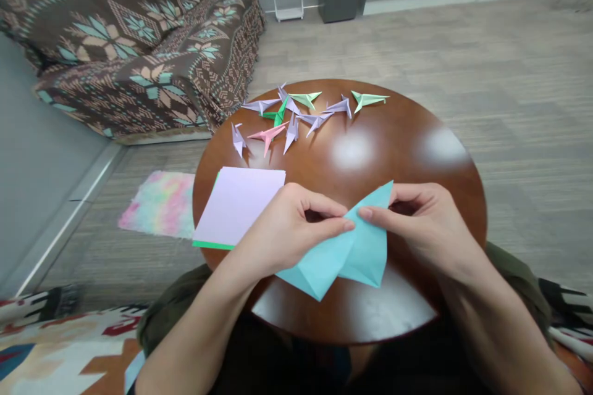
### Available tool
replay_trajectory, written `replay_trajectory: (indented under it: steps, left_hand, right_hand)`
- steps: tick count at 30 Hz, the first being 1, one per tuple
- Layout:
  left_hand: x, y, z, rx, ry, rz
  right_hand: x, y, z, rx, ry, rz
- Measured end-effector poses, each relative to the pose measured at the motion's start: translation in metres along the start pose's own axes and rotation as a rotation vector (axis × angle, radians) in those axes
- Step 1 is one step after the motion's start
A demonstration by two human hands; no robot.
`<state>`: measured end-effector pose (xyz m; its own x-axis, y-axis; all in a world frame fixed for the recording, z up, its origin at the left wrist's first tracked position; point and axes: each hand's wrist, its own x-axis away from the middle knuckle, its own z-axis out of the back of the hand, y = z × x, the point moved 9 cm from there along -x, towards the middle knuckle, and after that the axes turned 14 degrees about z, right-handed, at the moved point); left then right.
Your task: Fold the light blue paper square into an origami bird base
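Blue paper (328, 262), partly folded, is pinched by the left hand (296, 222) and the right hand (421, 216) over the near side of a round table (398, 154); it could be creased crooked or torn if pulled unevenly between them.

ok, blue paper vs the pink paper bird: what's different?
Support: the blue paper is held up by the left hand and right hand; the pink paper bird sits on the table.
Shape: the blue paper has broad, open flaps; the pink paper bird is folded into narrow points.
Size: the blue paper looks much larger than the pink paper bird.
Shared: both are folded.
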<state>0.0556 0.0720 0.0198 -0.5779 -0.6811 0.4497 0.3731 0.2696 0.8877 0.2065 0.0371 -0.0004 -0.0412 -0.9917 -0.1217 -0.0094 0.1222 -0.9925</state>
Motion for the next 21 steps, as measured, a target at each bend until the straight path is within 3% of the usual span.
replay_trajectory:
  steps: [9, 14, 18, 21]
  left_hand:
    - [0.001, -0.003, -0.002, -0.092, -0.052, 0.072]
    - [0.000, -0.009, -0.007, -0.132, -0.080, 0.104]
    - [-0.004, -0.010, -0.005, -0.019, -0.039, 0.097]
    - [-0.008, -0.009, 0.001, 0.115, 0.038, 0.064]
  right_hand:
    - [0.001, 0.005, 0.002, -0.094, 0.028, -0.006]
    - [-0.006, 0.006, 0.021, -0.058, 0.185, 0.071]
    - [-0.007, 0.000, 0.038, -0.034, 0.335, 0.154]
    - [-0.008, 0.001, 0.019, -0.050, 0.158, 0.072]
